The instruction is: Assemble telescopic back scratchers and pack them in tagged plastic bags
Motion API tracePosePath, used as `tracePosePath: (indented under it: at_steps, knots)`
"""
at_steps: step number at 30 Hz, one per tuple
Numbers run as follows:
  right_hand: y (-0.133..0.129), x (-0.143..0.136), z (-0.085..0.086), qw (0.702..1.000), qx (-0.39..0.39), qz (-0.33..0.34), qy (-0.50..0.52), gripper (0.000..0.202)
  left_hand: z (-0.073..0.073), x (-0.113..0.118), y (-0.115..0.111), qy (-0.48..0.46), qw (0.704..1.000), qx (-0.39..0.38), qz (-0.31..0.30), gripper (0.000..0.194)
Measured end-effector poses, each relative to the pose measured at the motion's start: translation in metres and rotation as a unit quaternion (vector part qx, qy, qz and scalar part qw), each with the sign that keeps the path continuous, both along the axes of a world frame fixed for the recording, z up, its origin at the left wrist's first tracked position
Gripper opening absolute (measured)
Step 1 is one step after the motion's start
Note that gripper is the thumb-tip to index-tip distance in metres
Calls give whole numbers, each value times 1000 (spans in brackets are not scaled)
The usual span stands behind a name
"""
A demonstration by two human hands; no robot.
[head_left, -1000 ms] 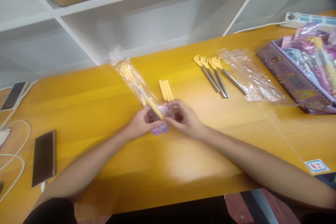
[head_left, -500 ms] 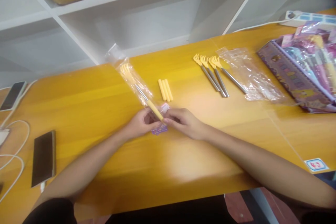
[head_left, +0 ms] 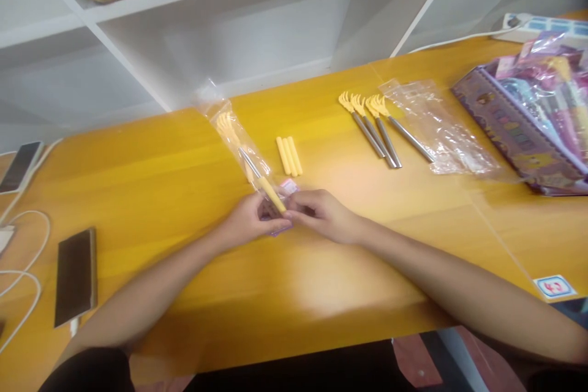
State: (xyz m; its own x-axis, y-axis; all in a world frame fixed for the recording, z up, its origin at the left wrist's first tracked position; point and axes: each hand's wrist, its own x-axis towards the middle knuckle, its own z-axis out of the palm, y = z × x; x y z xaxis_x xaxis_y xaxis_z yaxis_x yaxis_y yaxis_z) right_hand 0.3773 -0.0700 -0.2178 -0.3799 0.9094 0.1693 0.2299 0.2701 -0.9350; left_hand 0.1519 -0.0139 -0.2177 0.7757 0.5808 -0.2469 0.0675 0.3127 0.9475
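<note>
A back scratcher (head_left: 272, 194) with a yellow claw head, a metal shaft and a yellow handle lies mostly within a clear plastic bag (head_left: 239, 135), slanting up to the left. My left hand (head_left: 248, 220) is closed around the bag's lower end, its thumb reaching the handle's tip. Fingers of my right hand (head_left: 324, 214) pinch the bag's edge and the handle's end from the other side. Between the hands a pink and purple card (head_left: 289, 186) partly shows; my fingers hide the rest. Just beyond lie three yellow handle sleeves (head_left: 289, 156).
Several back scratchers with bare metal shafts (head_left: 372, 131) lie to the right, beside empty clear bags (head_left: 445, 135). A purple box (head_left: 509, 128) of packaged items stands further right. Two phones (head_left: 76, 278) and white cables are on the left. White shelving (head_left: 229, 18) borders the table's back.
The bag and back scratcher have shifted slightly right and tilted a bit. My left hand has turned a little, now covering more of the purple card's lower part. My right hand has barely moved.
</note>
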Motion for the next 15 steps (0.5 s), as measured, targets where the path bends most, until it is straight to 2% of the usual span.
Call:
tracePosePath:
  at_steps: [7,15]
  knots:
    - [0,1,1,999,-19,8,29,39,0,0,1,24,999,31,9,40]
    - [0,1,4,999,3,40,35,42,-1,-2,4,21,998,47,-19,37]
